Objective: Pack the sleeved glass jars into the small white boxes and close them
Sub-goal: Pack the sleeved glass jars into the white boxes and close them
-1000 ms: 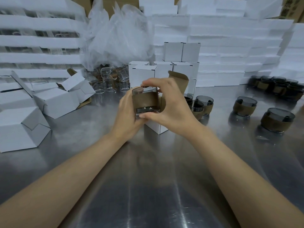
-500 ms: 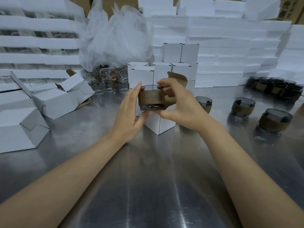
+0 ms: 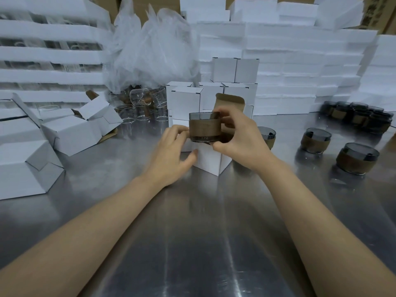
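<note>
The right hand (image 3: 240, 142) grips the smoky grey glass jar with the brown sleeve (image 3: 204, 130), fingers over the far side and thumb under the near base. The left hand (image 3: 171, 155) holds the small white cardboard box (image 3: 209, 160), thumb on its near face and curled fingers at its left edge; motion blur hides the exact contact. The jar sits directly above the box opening, in front of the upright brown-lined lid flap (image 3: 230, 103). Risks: the jar base may catch the box rim or a side flap and tilt; the light box may slide on the smooth steel table (image 3: 192, 232) if the left hand loosens; the sleeve may ride up on entry. Half a second earlier, the left hand lay flat against the jar's left side; it has since dropped to the box, leaving the jar to the right hand alone.
</note>
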`<state>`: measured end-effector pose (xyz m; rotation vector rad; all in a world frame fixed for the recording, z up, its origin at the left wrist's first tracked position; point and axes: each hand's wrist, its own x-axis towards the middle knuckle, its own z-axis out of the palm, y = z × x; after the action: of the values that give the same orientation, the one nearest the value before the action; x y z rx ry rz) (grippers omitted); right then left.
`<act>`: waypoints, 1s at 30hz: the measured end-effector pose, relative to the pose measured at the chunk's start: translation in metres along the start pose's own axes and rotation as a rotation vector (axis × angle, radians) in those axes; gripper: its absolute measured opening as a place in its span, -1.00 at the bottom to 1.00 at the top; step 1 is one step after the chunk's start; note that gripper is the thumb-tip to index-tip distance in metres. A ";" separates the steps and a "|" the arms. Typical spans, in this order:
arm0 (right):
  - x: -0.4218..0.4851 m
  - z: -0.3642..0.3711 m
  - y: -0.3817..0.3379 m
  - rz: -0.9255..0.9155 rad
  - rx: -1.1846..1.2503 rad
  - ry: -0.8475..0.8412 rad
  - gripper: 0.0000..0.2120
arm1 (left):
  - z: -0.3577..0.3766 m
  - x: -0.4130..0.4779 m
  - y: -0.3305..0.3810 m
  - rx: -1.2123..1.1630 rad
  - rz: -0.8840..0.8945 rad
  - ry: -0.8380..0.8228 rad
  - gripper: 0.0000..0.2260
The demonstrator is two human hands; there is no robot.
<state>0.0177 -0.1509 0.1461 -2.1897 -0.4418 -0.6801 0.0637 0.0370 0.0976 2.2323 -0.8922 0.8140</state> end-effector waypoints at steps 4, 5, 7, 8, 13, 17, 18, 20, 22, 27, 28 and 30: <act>0.001 0.001 0.003 0.062 -0.029 0.012 -0.40 | -0.001 0.001 0.003 -0.002 0.065 0.055 -0.83; 0.001 0.002 0.004 0.077 -0.025 0.017 -0.39 | -0.002 0.001 0.003 -0.015 0.073 0.072 -0.85; 0.003 0.002 0.007 0.106 -0.005 0.018 -0.38 | -0.003 0.001 0.005 -0.022 0.090 0.086 -0.87; 0.003 0.001 0.008 0.118 0.009 0.011 -0.37 | -0.003 0.000 0.005 -0.014 0.102 0.088 -0.87; 0.003 -0.002 0.008 0.119 0.003 0.000 -0.38 | -0.003 0.001 0.005 -0.008 0.097 0.130 -0.84; 0.001 -0.001 0.000 0.037 -0.076 0.044 -0.41 | -0.003 0.001 0.003 -0.075 0.012 0.235 -0.63; 0.000 -0.001 -0.003 0.001 -0.112 0.056 -0.42 | -0.003 0.001 0.002 -0.066 0.018 0.242 -0.59; -0.001 0.000 -0.006 -0.076 -0.142 0.065 -0.40 | -0.003 0.001 0.002 -0.054 0.032 0.239 -0.54; 0.000 0.000 -0.008 -0.125 -0.160 0.072 -0.35 | -0.004 0.002 0.002 -0.074 0.024 0.243 -0.52; 0.001 -0.001 -0.009 -0.207 -0.275 0.086 -0.36 | -0.004 0.003 0.001 -0.045 0.027 0.249 -0.65; 0.001 0.000 -0.009 -0.212 -0.287 0.080 -0.38 | -0.003 0.003 0.001 -0.041 0.030 0.249 -0.67; 0.001 0.000 -0.008 -0.213 -0.291 0.069 -0.39 | -0.003 0.003 0.000 -0.041 0.032 0.246 -0.69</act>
<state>0.0142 -0.1456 0.1512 -2.4026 -0.5757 -0.9860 0.0641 0.0379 0.1020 2.0328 -0.8198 1.0492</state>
